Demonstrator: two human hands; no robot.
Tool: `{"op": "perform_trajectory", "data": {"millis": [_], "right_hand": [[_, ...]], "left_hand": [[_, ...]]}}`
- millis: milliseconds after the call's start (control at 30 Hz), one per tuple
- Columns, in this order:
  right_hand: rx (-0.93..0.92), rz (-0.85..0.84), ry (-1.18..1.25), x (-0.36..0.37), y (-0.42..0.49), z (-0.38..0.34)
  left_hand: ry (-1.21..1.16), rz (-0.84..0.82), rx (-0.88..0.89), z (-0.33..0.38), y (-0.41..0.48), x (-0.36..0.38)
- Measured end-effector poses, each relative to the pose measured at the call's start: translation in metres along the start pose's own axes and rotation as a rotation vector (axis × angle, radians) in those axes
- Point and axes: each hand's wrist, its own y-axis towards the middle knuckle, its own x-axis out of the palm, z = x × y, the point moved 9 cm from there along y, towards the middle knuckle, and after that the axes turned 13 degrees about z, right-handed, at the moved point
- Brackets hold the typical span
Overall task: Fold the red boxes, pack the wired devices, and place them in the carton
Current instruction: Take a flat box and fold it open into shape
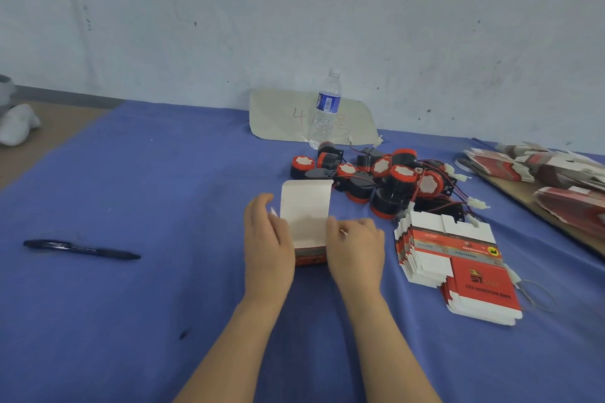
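Observation:
A small red box (307, 216) stands on the blue table between my hands, its white lid flap raised toward the wall. My left hand (266, 239) holds its left side, the fingers curved round the side flap. My right hand (357, 247) holds its right side in the same way. Behind the box lies a heap of black and red wired devices (383, 180) with red and black leads and white plugs. To the right sits a stack of flat unfolded red boxes (458, 268). No carton is in view.
A water bottle (325, 108) stands on a cardboard sheet (281, 118) by the wall. A dark pen (82, 249) lies at the left. More flat red boxes (556, 180) lie on a board at the far right. Rubber bands (537, 294) lie beside the stack.

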Motion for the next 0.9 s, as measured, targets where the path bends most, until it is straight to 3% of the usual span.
{"op": "perform_trajectory", "data": {"millis": [133, 267, 367, 500, 633, 900], "right_hand": [[0.041, -0.099, 0.050, 0.003, -0.003, -0.004], [0.079, -0.090, 0.081, 0.002, -0.004, -0.005], [0.055, -0.097, 0.056, 0.011, -0.001, -0.015], [0.013, -0.156, 0.097, 0.036, 0.016, -0.039], [0.094, 0.039, 0.276, 0.043, 0.046, -0.037], [0.104, -0.051, 0.079, 0.082, 0.077, -0.020]], "left_hand": [[-0.015, 0.037, -0.164, -0.020, 0.007, -0.009], [0.199, -0.084, -0.117, -0.029, 0.000, 0.001], [0.169, -0.103, -0.184, -0.028, 0.003, 0.003], [0.264, -0.031, -0.126, -0.030, 0.016, -0.011], [0.261, 0.106, -0.173, -0.036, 0.025, -0.029], [0.125, 0.231, -0.188, -0.039, 0.029, -0.035]]}}
